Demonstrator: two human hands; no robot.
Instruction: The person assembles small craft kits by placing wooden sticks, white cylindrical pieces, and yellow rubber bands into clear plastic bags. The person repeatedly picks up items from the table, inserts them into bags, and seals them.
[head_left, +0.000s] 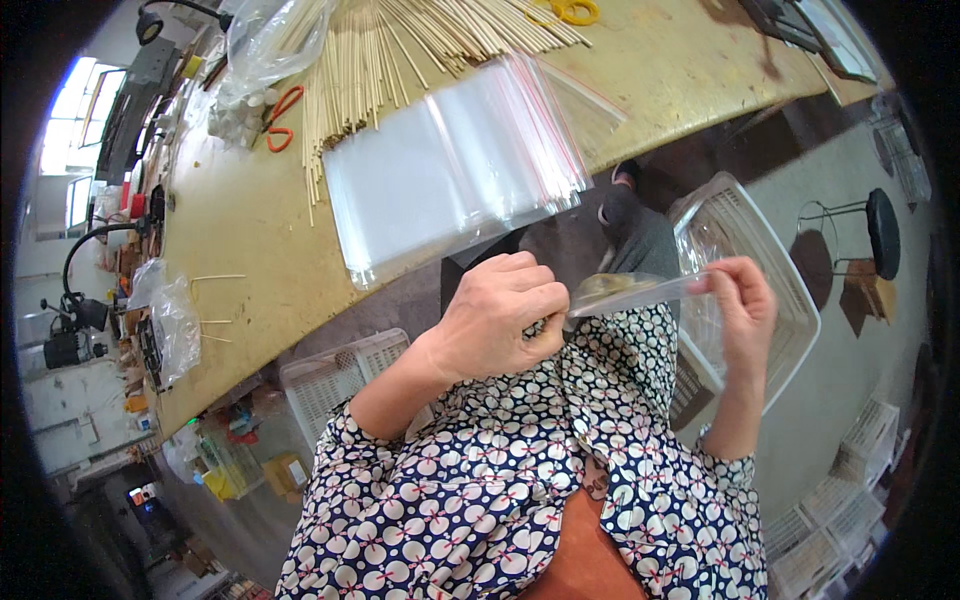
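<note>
A small clear plastic bag (622, 294) with something yellowish-brown in it is stretched between my two hands over my lap. My left hand (514, 315) grips its left end with curled fingers. At its right end, my right hand (739, 304) pinches the edge between thumb and fingers. A stack of clear zip-lock bags (450, 172) with red seal lines lies at the table's near edge. Behind the stack, many thin pale sticks (367, 67) are spread out. Orange-handled scissors (282, 120) lie left of them.
The yellowish table (247, 315) runs along the front and left. A white plastic crate (780, 300) holding clear plastic stands at the right; another white crate (337, 375) is below the table's edge at left. A yellow ring-shaped item (577, 11) lies at the back. A black stool (883, 232) stands farther right.
</note>
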